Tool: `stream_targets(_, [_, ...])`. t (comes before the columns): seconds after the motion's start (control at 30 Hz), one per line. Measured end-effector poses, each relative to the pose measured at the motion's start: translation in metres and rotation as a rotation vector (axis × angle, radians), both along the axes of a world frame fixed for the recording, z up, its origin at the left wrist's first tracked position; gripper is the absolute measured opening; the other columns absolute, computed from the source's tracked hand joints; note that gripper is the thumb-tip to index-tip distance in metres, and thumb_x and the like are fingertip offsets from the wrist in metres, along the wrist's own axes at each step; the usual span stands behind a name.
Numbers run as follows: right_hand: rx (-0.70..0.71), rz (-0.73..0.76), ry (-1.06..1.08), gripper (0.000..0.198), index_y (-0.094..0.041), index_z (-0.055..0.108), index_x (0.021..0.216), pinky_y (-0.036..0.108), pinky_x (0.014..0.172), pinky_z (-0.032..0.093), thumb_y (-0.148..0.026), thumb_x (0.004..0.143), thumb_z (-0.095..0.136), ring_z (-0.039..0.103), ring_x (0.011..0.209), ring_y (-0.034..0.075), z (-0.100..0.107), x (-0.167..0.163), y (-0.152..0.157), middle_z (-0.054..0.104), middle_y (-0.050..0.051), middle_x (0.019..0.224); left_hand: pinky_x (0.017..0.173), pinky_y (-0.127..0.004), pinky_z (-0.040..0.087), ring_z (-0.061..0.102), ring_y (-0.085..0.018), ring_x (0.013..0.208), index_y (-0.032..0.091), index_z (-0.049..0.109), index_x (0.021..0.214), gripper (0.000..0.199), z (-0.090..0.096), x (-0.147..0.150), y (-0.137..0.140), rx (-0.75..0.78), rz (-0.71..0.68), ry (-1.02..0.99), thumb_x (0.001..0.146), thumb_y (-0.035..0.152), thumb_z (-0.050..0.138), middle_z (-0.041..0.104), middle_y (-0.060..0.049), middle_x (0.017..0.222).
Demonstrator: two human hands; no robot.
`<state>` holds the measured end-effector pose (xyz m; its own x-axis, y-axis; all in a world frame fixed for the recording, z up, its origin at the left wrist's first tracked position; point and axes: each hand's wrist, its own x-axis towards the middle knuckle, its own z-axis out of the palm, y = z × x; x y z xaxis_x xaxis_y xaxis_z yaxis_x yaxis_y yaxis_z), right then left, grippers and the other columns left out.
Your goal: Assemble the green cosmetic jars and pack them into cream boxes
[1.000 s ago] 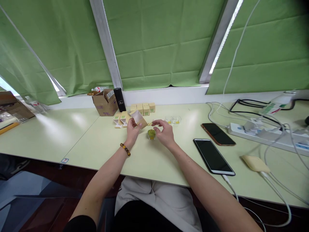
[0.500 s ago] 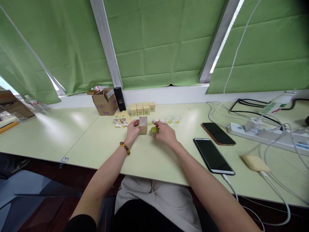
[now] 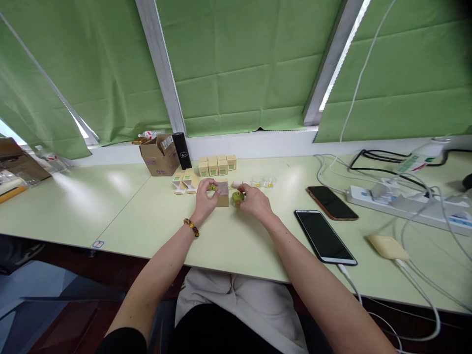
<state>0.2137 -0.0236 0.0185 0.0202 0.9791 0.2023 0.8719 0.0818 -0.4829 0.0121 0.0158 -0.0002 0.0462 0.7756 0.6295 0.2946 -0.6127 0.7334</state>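
My left hand (image 3: 205, 197) grips a small open tan carton (image 3: 222, 193) that rests on the pale green table (image 3: 155, 216), with a green label showing by my fingers. My right hand (image 3: 254, 201) is closed around a small green jar (image 3: 238, 197) just right of the carton. A beaded bracelet (image 3: 191, 227) sits on my left wrist.
Behind my hands stand a row of small boxes (image 3: 216, 165), flattened cartons (image 3: 183, 180), two clear jars (image 3: 263, 182), a brown cardboard box (image 3: 159, 156) and a black cylinder (image 3: 182, 150). Two phones (image 3: 324, 236) and a power strip with cables (image 3: 405, 204) lie at right.
The carton went from being lifted and tilted in my left hand down onto the table. My right hand closed on the green jar and brought it beside the carton.
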Motion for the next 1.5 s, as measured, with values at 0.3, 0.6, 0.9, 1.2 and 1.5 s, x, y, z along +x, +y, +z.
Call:
stream_targets(0.3, [0.01, -0.024, -0.023, 0.037, -0.024, 0.07, 0.121, 0.032, 0.078, 0.048, -0.023, 0.085, 0.069, 0.069, 0.11, 0.029, -0.001, 0.004, 0.003, 0.077, 0.009, 0.118, 0.092, -0.038, 0.056, 0.07, -0.022, 0.104, 0.021, 0.076, 0.115, 0.026, 0.001, 0.003, 0.001, -0.149, -0.002, 0.021, 0.092, 0.018, 0.064, 0.076, -0.01, 0.125])
stream_targets(0.6, [0.481, 0.007, 0.554, 0.031, -0.024, 0.064, 0.117, 0.034, 0.076, 0.057, -0.042, 0.092, 0.062, 0.068, 0.102, 0.024, 0.012, 0.003, -0.004, 0.073, 0.01, 0.119, 0.098, -0.038, 0.054, 0.069, -0.025, 0.112, 0.02, 0.077, 0.122, 0.035, 0.003, 0.006, -0.007, -0.227, -0.132, -0.063, 0.088, 0.025, 0.072, 0.075, -0.011, 0.13])
stream_targets(0.9, [0.462, 0.233, 0.739, 0.036, -0.025, 0.061, 0.122, 0.029, 0.066, 0.055, -0.046, 0.092, 0.065, 0.071, 0.107, 0.024, 0.014, -0.017, -0.016, 0.072, 0.009, 0.126, 0.097, -0.037, 0.053, 0.069, -0.025, 0.11, 0.02, 0.079, 0.118, 0.031, 0.005, 0.01, -0.009, -0.197, -0.194, -0.021, 0.089, 0.023, 0.066, 0.078, -0.009, 0.122])
stream_targets(1.2, [0.378, 0.169, 0.471, 0.032, -0.027, 0.063, 0.121, 0.033, 0.071, 0.055, -0.035, 0.091, 0.064, 0.073, 0.092, 0.022, 0.008, -0.006, -0.01, 0.076, 0.005, 0.12, 0.104, -0.04, 0.052, 0.068, -0.027, 0.121, 0.02, 0.08, 0.117, 0.047, 0.002, 0.009, -0.003, -0.307, -0.22, -0.147, 0.077, 0.01, 0.057, 0.077, -0.008, 0.128])
stream_targets(1.5, [0.308, 0.183, 0.284, 0.029, -0.027, 0.067, 0.113, 0.033, 0.075, 0.049, -0.025, 0.085, 0.066, 0.067, 0.093, 0.023, 0.009, -0.008, -0.012, 0.074, 0.003, 0.103, 0.107, -0.042, 0.052, 0.068, -0.028, 0.122, 0.019, 0.08, 0.116, 0.052, 0.003, 0.009, -0.004, -0.334, -0.21, -0.145, 0.073, 0.008, 0.053, 0.077, -0.008, 0.127])
